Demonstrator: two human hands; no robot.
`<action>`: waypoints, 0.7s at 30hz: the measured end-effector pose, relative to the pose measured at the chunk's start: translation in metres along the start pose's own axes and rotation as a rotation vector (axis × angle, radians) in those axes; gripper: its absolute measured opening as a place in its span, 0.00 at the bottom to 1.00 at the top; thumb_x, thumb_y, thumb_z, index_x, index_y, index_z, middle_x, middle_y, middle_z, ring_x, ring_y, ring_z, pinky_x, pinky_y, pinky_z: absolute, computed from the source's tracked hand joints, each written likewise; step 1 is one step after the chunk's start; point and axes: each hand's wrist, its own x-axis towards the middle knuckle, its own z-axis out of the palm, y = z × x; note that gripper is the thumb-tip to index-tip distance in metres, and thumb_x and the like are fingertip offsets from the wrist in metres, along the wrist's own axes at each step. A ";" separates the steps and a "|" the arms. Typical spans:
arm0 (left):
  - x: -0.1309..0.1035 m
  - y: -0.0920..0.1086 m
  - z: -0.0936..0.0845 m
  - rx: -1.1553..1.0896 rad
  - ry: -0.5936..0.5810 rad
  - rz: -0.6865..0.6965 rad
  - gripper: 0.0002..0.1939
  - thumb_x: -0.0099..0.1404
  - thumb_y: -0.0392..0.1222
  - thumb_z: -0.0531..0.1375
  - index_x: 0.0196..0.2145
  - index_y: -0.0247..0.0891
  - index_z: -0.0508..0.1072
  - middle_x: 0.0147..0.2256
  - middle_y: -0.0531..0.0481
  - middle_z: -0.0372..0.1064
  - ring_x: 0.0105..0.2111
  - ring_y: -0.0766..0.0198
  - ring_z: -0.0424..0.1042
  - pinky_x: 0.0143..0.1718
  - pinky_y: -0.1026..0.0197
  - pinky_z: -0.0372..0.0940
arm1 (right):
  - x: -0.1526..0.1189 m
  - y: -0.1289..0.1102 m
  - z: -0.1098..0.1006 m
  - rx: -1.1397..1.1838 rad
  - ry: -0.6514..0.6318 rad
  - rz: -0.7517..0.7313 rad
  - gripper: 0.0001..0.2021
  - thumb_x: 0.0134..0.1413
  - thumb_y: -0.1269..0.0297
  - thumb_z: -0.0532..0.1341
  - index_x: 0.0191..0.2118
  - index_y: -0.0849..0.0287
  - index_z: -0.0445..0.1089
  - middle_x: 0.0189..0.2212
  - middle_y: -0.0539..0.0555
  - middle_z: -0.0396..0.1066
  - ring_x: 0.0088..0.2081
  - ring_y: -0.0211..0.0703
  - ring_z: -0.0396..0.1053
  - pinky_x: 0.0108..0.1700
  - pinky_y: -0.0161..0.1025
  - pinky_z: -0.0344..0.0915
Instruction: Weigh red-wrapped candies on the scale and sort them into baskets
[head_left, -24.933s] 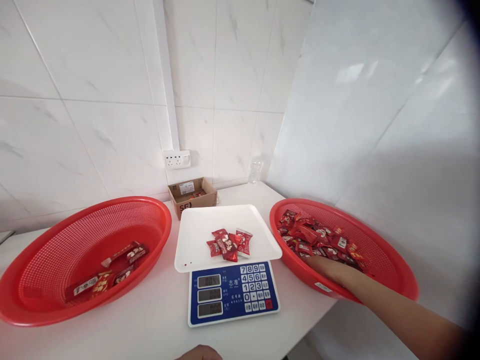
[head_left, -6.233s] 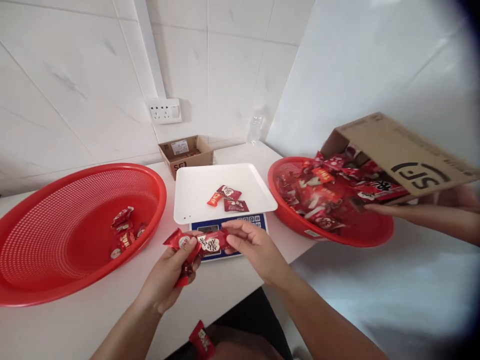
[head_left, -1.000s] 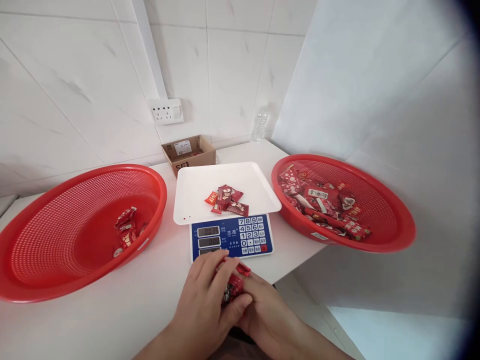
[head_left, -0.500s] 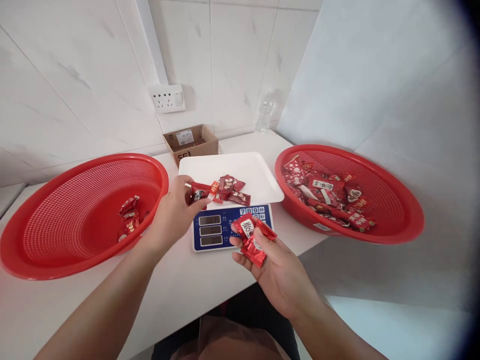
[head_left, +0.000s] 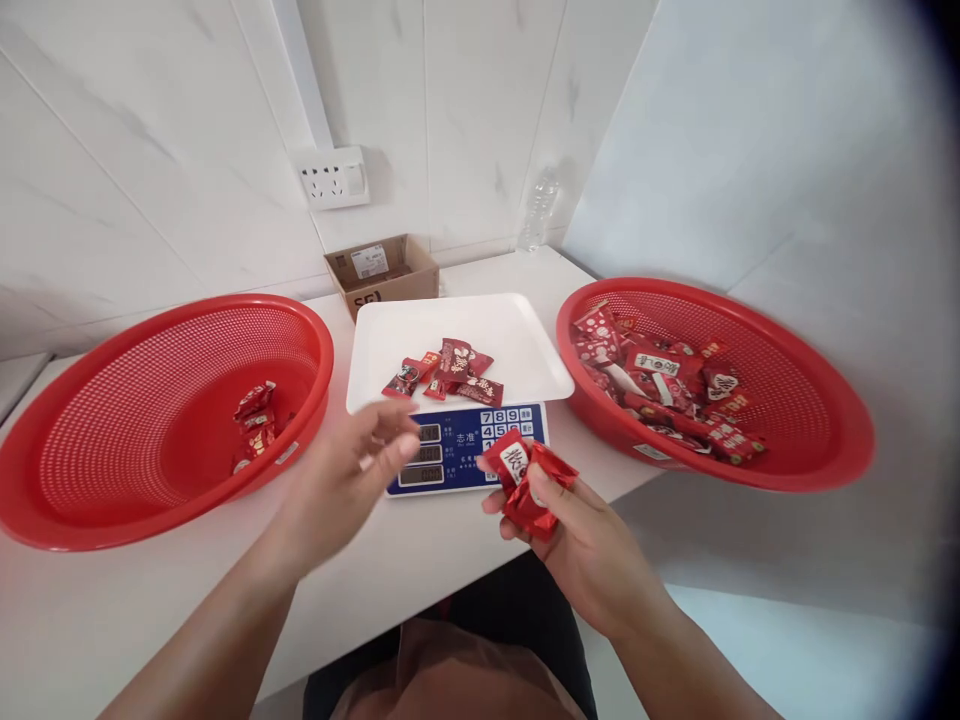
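Several red wrapped snack packets (head_left: 457, 368) lie on the white tray (head_left: 517, 330) of a weighing scale. Its blue panel (head_left: 465, 440) has number keys and small displays. My left hand (head_left: 341, 480) hovers in front of the scale's left side, partly over the displays, fingers apart and nothing in them. In my right hand (head_left: 581, 535), just before the panel's right end, I grip a few red snack packets (head_left: 529, 490) between thumb and fingers. They hide some of the keys.
At the right stands a red basket (head_left: 832, 440) holding many red packets. Another red basket (head_left: 150, 505) on the left has several packets at its bottom. Behind the scale are a cardboard box (head_left: 397, 290) and a clear plastic bottle (head_left: 538, 210). A wall socket (head_left: 334, 178) is above the box.
My left hand has let go of a dark red packet, which now lies on the tray, and has drawn back toward me. My right hand still holds its packets, slightly farther right.
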 end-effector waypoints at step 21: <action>-0.053 -0.011 0.037 -0.333 -0.434 -0.255 0.06 0.62 0.42 0.58 0.36 0.41 0.73 0.32 0.54 0.73 0.34 0.66 0.69 0.37 0.65 0.63 | -0.022 -0.003 0.000 -0.859 -0.318 0.026 0.09 0.57 0.63 0.57 0.44 0.52 0.68 0.37 0.48 0.73 0.39 0.38 0.70 0.41 0.36 0.67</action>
